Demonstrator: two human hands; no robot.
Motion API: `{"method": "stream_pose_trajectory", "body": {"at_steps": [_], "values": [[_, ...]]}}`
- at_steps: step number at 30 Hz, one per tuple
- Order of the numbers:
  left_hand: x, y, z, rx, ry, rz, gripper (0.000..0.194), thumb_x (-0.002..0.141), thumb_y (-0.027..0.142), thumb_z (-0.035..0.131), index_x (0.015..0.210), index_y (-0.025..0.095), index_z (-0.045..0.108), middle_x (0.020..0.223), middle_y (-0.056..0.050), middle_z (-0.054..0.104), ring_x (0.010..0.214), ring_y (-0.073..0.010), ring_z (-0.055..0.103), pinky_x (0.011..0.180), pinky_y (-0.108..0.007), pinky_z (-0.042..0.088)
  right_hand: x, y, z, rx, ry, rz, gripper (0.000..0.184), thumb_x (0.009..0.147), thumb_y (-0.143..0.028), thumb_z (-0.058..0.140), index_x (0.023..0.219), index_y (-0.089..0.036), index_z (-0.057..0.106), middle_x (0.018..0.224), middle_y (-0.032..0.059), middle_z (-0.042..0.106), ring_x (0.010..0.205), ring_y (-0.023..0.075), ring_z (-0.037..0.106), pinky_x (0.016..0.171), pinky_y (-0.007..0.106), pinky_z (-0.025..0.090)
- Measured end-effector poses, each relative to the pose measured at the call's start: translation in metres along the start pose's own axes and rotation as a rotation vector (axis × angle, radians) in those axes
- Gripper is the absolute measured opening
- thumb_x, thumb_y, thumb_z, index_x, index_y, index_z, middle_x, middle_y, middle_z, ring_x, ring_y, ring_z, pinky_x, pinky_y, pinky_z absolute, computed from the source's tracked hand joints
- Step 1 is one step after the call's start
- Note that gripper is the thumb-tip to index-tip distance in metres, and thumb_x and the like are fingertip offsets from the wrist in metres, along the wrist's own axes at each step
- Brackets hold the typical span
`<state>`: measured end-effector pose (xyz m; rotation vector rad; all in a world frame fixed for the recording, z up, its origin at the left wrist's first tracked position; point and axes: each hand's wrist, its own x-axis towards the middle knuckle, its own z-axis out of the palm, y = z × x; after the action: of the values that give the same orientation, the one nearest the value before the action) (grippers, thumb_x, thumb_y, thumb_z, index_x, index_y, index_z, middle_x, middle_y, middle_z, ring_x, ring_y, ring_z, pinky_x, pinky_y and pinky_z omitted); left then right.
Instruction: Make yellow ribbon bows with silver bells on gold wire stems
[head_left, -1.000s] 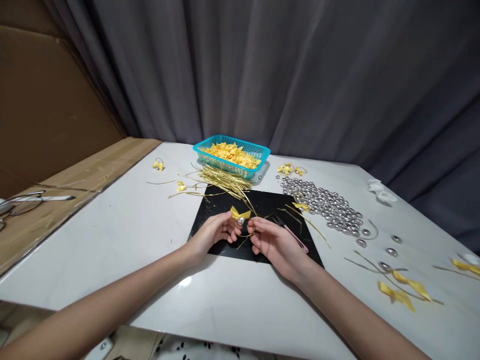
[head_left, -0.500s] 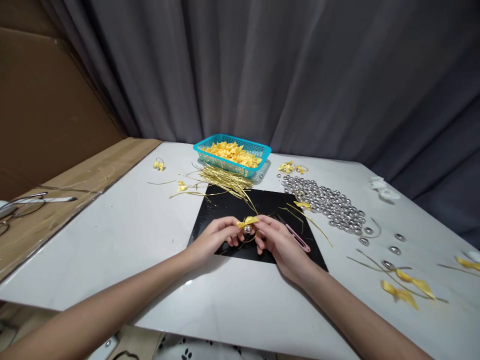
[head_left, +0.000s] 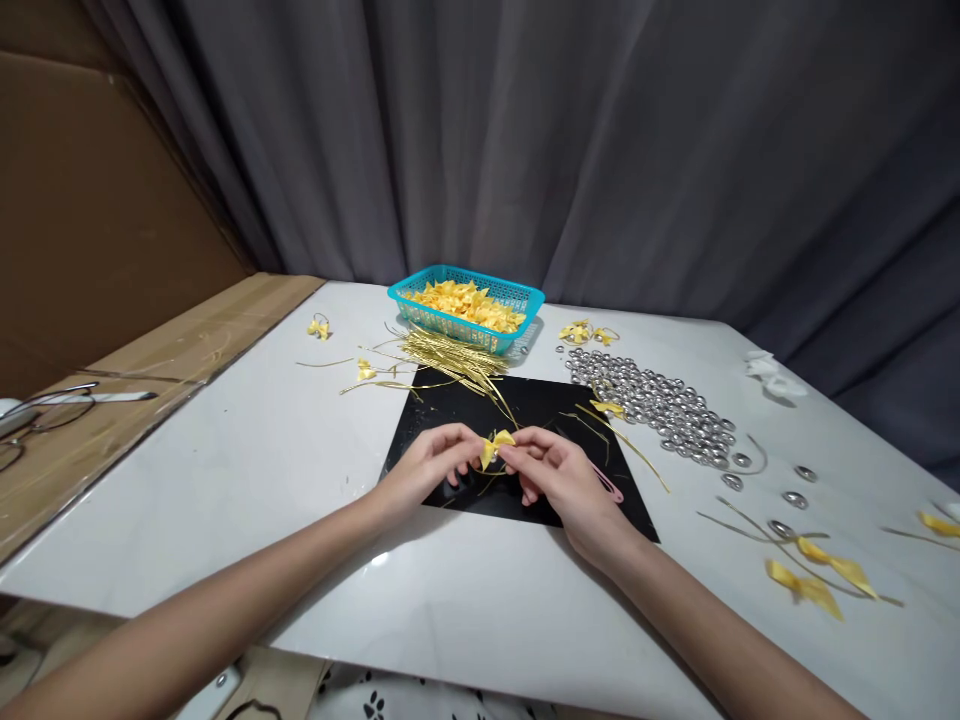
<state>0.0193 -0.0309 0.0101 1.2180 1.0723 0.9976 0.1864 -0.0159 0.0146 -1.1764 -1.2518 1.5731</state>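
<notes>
Above a black mat, both hands pinch one small yellow ribbon bow. My left hand grips its left side between thumb and forefinger. On its right side, the thumb and forefinger of my right hand are closed. A bit of silver bell or bead shows beneath the bow, mostly covered by fingers. A thin gold cord curves below it. Pink-handled scissors lie on the mat beside my right hand, partly hidden by it.
Behind the mat are a bundle of gold cords and a turquoise basket of yellow bows. Many silver bells or beads spread to the right. Loose bows lie at front right, cardboard and glasses at left.
The bow has turned in my fingers, and the silver piece under it is now mostly covered. My right fingers have shifted slightly inward over the bow.
</notes>
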Motion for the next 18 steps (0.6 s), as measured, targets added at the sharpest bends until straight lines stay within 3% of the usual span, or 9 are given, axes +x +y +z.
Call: {"method": "stream_pose_trajectory", "body": {"at_steps": [3, 11, 18], "values": [[0.0007, -0.0017, 0.0006, 0.029, 0.022, 0.001, 0.021, 0.070, 0.033, 0.068, 0.073, 0.015, 0.058, 0.069, 0.000, 0.056, 0.062, -0.0108, 0.048, 0.057, -0.022, 0.036, -0.0009, -0.0011, 0.0003, 0.001, -0.012, 0.009, 0.033, 0.059, -0.040, 0.076, 0.075, -0.015, 0.061, 0.056, -0.0041, 0.056, 0.040, 0.0038, 0.040, 0.039, 0.018, 0.032], [0.0003, -0.0021, 0.0016, 0.026, -0.010, -0.022, 0.024, 0.072, 0.037, 0.067, 0.071, 0.015, 0.058, 0.059, 0.003, 0.054, 0.051, -0.0077, 0.043, 0.051, -0.021, 0.031, -0.0034, -0.0041, -0.0022, 0.091, -0.076, 0.115, 0.031, 0.066, -0.045, 0.069, 0.075, -0.016, 0.062, 0.055, -0.0038, 0.052, 0.042, 0.0054, 0.041, 0.043, 0.020, 0.035], [-0.0002, -0.0051, 0.0023, 0.110, -0.048, -0.012, 0.023, 0.074, 0.037, 0.064, 0.070, 0.014, 0.058, 0.063, 0.002, 0.054, 0.055, -0.0087, 0.043, 0.053, -0.022, 0.029, -0.0025, -0.0062, -0.0039, 0.041, -0.104, 0.148, 0.020, 0.066, -0.034, 0.069, 0.072, -0.016, 0.061, 0.052, -0.0046, 0.049, 0.044, 0.0053, 0.040, 0.045, 0.019, 0.035]]}}
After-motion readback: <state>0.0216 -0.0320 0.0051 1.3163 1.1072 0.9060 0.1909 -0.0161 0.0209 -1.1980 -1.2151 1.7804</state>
